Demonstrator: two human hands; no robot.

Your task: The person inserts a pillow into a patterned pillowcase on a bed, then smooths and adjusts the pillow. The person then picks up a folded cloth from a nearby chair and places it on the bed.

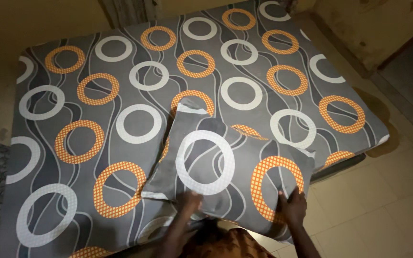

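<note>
resting both hands on the pillow (225, 167), you have it lying at the near edge of the bed (72, 119), its far corner pointing toward the middle. your left hand (190, 199) presses the near left part, fingers blurred, spread not clear. your right hand (292, 206) lies flat on the orange ring, fingers spread wide, gripping nothing. tiled floor (388, 200) at right.
</note>
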